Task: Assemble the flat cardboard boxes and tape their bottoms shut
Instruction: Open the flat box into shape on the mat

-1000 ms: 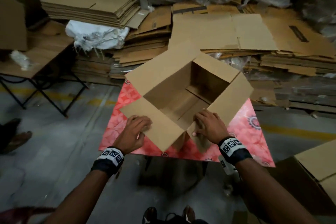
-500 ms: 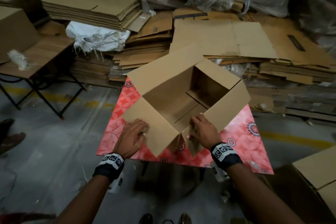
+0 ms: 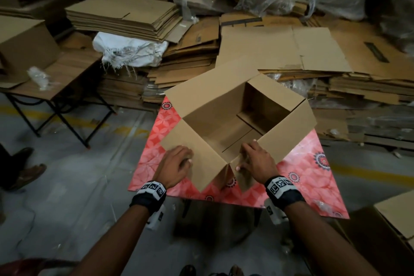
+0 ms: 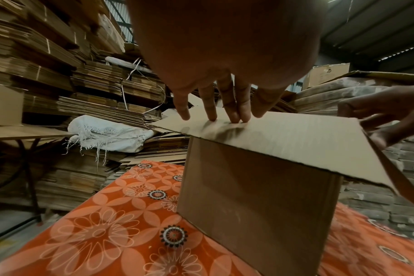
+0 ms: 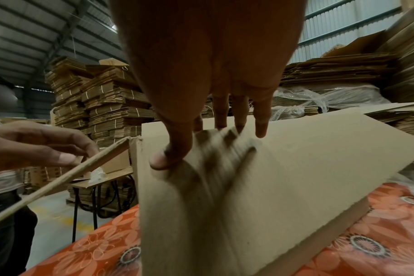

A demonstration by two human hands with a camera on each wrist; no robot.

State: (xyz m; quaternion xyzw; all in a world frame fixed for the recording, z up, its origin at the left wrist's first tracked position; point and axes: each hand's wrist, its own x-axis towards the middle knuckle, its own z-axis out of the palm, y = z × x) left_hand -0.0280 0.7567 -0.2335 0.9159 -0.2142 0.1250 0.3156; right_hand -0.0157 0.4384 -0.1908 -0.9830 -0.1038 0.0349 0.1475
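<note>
— Any writing on that carton?

— None I can read. The open cardboard box [image 3: 235, 119] is plain brown, and the only markings nearby are the black-and-white square codes on the wrist bands [image 3: 152, 188]. A dark printed strip on a flat sheet [image 3: 376, 51] at the back right is too smeared to read.

— Where's the box, then?

— Standing mouth up on the red flowered tablecloth [image 3: 313, 177], one corner pointing at the person, its four top flaps splayed outward. Inside, the bottom flaps are folded in with the seam showing.

— And the hands?

— Apart, one either side of that near corner. The left hand [image 3: 177, 166] lies flat on the near left flap [image 4: 284, 134], fingers [image 4: 234, 110] straight and pressing their tips onto the cardboard. The right hand [image 3: 257, 159] is on the near right flap [image 5: 284, 158], fingers extended down across it and the thumb [image 5: 168, 155] pressed against its surface near the edge; nothing is pinched that I can see.

— Anything you can't make out?

— The box's underside is hidden against the cloth. The right wrist view is streaked with blur under the fingers. Behind, flat cartons [image 3: 123, 15] are stacked high, a white sack [image 3: 132, 51] slumps among them, and another carton [image 3: 396, 217] is cut off at the right edge.
</note>
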